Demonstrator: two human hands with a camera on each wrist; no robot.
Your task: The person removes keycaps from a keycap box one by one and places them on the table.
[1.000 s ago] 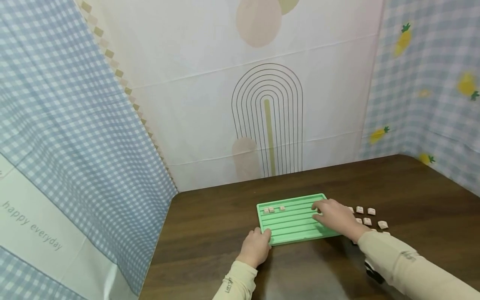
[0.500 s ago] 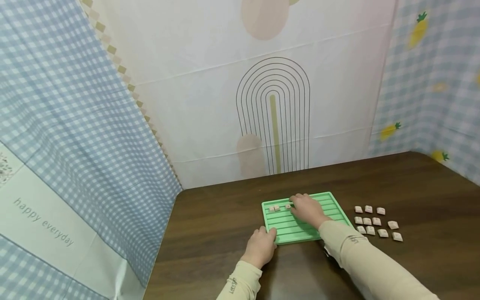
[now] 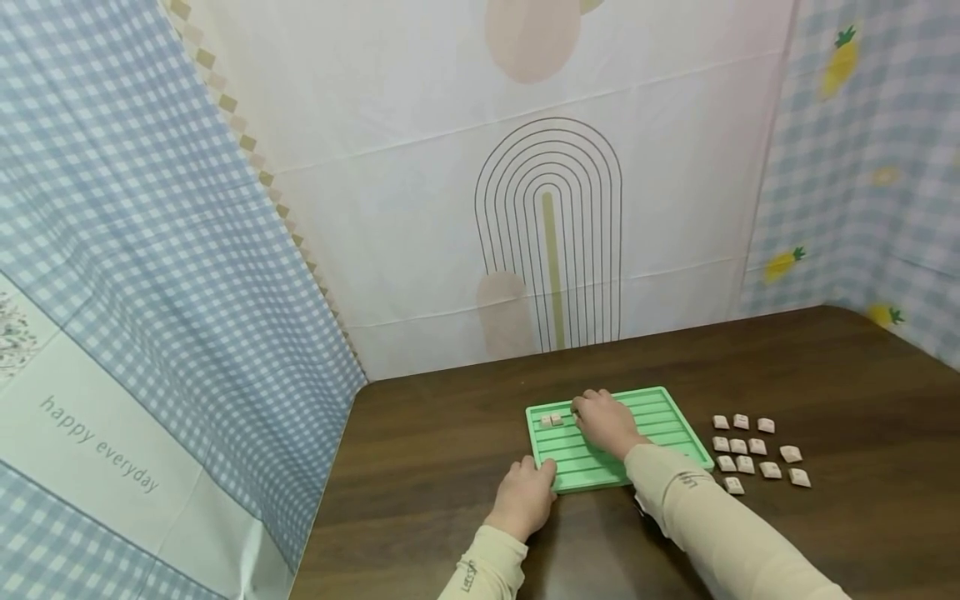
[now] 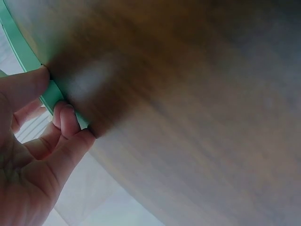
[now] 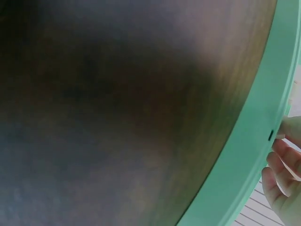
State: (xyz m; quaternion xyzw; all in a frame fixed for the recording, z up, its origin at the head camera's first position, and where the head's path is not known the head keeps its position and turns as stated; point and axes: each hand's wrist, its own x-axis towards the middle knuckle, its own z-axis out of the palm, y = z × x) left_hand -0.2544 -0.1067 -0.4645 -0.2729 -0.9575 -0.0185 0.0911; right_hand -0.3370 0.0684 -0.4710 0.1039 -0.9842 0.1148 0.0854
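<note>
A light green ridged tray lies on the dark wooden table. My left hand grips its near left corner; in the left wrist view, thumb and fingers close round the green edge. Two pale keycaps sit side by side in the tray's far row, at the left. Just right of them my right hand reaches over the tray and pinches a third keycap, mostly covered by the fingers. From the right wrist, that hand shows curled fingers beyond the tray's near wall.
Several more pale keycaps are spread in loose rows on the table, right of the tray. Behind the table hangs a white printed cloth, with blue checked cloths at both sides.
My right hand has moved left across the tray to the third keycap, uncovering the loose keycaps at the right. The left hand keeps its grip on the corner. The head view has shifted slightly.
</note>
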